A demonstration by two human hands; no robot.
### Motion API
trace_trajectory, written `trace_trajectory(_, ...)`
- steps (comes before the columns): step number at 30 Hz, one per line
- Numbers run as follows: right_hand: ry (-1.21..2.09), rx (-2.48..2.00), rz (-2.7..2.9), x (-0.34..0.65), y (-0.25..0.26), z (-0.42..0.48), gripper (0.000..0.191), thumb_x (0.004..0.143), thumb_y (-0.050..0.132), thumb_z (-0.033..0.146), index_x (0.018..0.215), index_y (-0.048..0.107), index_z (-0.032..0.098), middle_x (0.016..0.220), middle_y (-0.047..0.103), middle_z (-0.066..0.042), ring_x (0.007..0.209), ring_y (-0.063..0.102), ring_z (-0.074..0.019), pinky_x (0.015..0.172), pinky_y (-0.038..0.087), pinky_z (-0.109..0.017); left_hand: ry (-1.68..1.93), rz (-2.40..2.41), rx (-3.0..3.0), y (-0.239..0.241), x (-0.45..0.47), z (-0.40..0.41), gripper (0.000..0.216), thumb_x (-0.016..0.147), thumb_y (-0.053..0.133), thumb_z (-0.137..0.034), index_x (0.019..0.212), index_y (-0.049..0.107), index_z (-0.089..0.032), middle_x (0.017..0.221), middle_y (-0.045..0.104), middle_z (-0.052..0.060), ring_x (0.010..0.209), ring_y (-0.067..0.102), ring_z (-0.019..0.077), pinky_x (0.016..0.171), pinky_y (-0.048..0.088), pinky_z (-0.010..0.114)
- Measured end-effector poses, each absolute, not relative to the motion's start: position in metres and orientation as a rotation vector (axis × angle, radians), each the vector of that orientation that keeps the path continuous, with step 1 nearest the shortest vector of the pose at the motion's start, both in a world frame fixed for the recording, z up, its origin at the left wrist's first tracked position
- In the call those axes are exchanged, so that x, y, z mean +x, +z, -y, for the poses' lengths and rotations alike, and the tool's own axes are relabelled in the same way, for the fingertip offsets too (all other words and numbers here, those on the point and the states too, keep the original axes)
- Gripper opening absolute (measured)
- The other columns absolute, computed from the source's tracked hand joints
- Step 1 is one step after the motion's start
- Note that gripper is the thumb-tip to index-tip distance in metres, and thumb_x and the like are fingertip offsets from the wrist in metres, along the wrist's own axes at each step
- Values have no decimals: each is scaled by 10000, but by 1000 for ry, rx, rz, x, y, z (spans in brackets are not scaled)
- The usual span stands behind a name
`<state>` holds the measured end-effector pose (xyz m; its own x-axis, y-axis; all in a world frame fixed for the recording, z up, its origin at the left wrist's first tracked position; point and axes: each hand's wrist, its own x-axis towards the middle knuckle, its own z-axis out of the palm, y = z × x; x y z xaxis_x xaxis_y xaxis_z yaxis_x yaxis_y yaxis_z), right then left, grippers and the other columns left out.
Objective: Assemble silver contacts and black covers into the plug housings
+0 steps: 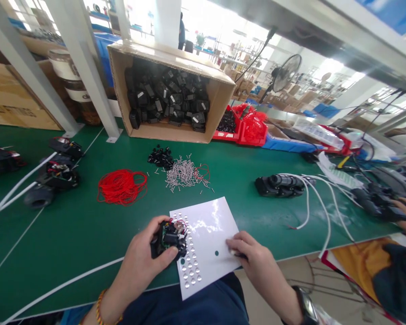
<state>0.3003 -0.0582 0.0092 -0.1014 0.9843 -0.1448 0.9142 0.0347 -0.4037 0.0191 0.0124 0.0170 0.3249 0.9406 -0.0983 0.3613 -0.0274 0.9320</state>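
a white pillar (167, 25) and fan (288, 72) stand brightly lit beyond the green workbench (232, 174).

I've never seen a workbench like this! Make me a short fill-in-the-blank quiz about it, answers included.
1. The left hand grips a device that is mostly ____.
2. The watch is on the person's ____ wrist.
3. The open box behind the metal pins is made of ____.
4. The worktop is coloured ____.

Missing words: black; right; cardboard; green.
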Motion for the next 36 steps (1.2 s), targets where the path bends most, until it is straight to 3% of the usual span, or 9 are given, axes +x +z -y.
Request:
trace_trajectory(4, 421, -1972, 2206, 300, -1, 69, 490, 700, 362, -67, 1007, 641, 195, 1036, 638, -76, 776, 665, -197, 664, 527, -274, 725, -1211, 1581, 15, 18, -13, 423, 755, 572, -411, 1119, 487, -211, 970, 683, 47, 833, 655, 230, 750, 494, 312)
trace_trajectory(8, 410, -1955, 2207, 299, -2, 67, 430, 707, 361, -71, 918, 620, 201, 974, 636, -53, 748, 649, -180, 664, 505, -256, 721, -1220, 1576, 9, 17, -12, 461, 752, 581, -449, 1139, 495, -214, 978, 690, 42, 844, 661, 232, 761, 505, 301)
trace_trajectory(13, 469, -2026, 2230, 296, 10, 57, 433, 604, 374, -100, 844, 572, 202, 908, 610, -14, 716, 625, -167, 598, 441, -242, 824, -1298, 1528, -2, 16, -12, 522, 721, 604, -527, 1135, 538, -216, 1004, 705, 49, 886, 669, 254, 771, 526, 298)
trace_trajectory(19, 550, -2037, 2256, 295, 22, 54, 358, 660, 413, -67, 868, 547, 193, 976, 593, -35, 750, 618, -170, 580, 390, -256, 791, -1281, 1580, -5, 11, -18, 585, 661, 655, -586, 1094, 583, -199, 965, 726, 64, 847, 693, 274, 735, 571, 312)
trace_trajectory(27, 734, -1924, 1936, 301, 16, 60, 363, 652, 452, -71, 870, 564, 198, 935, 600, -5, 809, 600, -158, 698, 423, -248, 910, -1372, 1509, 5, 22, -10, 592, 650, 643, -638, 1060, 599, -214, 963, 715, 48, 855, 675, 270, 724, 552, 294)
trace_trajectory(36, 463, -1948, 2227, 302, 16, 60, 284, 788, 470, -41, 830, 618, 198, 938, 631, -14, 743, 629, -148, 596, 403, -233, 885, -1446, 1573, 1, 17, -14, 520, 685, 615, -580, 1070, 611, -231, 1020, 707, 39, 920, 665, 286, 754, 578, 336)
